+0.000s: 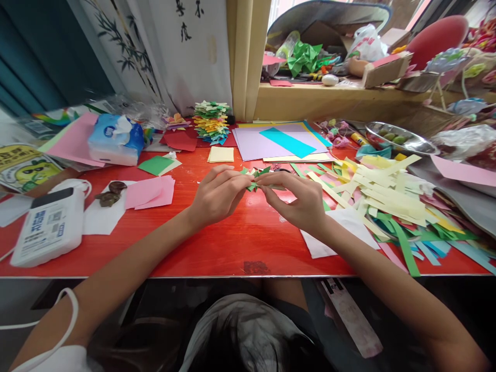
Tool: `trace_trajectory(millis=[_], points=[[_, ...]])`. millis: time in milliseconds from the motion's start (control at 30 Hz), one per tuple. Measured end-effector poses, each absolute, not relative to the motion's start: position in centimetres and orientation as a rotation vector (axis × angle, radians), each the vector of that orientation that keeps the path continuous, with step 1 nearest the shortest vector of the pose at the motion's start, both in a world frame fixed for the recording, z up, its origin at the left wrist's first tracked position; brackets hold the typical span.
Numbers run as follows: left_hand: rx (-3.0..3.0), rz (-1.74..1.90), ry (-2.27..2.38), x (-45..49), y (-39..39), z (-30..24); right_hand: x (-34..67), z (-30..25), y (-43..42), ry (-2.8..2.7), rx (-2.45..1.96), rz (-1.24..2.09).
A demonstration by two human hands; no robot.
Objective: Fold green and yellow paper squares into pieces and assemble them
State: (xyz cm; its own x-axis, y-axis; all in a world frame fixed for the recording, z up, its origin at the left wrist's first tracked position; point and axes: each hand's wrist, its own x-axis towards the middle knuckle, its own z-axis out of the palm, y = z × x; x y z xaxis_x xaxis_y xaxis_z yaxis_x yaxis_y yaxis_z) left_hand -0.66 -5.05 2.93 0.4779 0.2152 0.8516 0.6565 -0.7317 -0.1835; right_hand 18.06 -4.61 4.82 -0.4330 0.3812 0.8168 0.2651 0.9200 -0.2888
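Above the middle of the red table, my left hand (221, 195) and my right hand (295, 197) meet at the fingertips. Between them they pinch a small folded green paper piece (252, 185), with some pale paper showing in it. Fingers cover much of the piece, so its full shape is hidden. Behind my left hand lies a stack of cream paper squares (220, 154). A tall stack of folded paper pieces (211, 122) in green, white, yellow and blue stands at the back. Close to my right hand spreads a heap of cut paper strips (391, 191).
Purple paper sheets (250, 142) with a blue strip (287, 142) lie at the back. Pink paper squares (151, 192), a tissue pack (116, 138) and a white box-shaped device (50, 225) are on the left. A metal bowl (401, 138) sits back right, below a cluttered windowsill (310, 95).
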Motion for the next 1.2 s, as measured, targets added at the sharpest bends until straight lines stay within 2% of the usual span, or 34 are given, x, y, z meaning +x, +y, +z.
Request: trace_trajectory(millis=[467, 667, 800, 933, 1067, 1200], points=[[-2.281, -1.156, -0.82, -0.9, -4.7, 2.5, 18.4, 4.8, -4.0, -2.135, -0.551, 0.118], [-2.517, -1.163, -0.918, -0.3, -5.0, 2.2, 18.7, 4.5, -3.3, -2.185, -0.662, 0.156], [-2.731, -1.275, -1.17, 0.2, -5.5, 2.5, 18.7, 4.4, -3.0, -2.201, -0.7, 0.124], [-2.823, -1.465, -1.417, 0.4, -5.5, 3.1, 18.8, 4.9, -2.8, -2.207, -0.753, 0.354], [-2.824, -1.632, -1.469, 0.2, -5.0, 3.2, 19.0, 5.2, -2.6, -2.209, -0.748, 0.625], [-2.941, -1.632, -1.514, 0.1, -4.8, 2.9, 19.0, 4.7, -2.3, -2.239, -0.78, 0.744]])
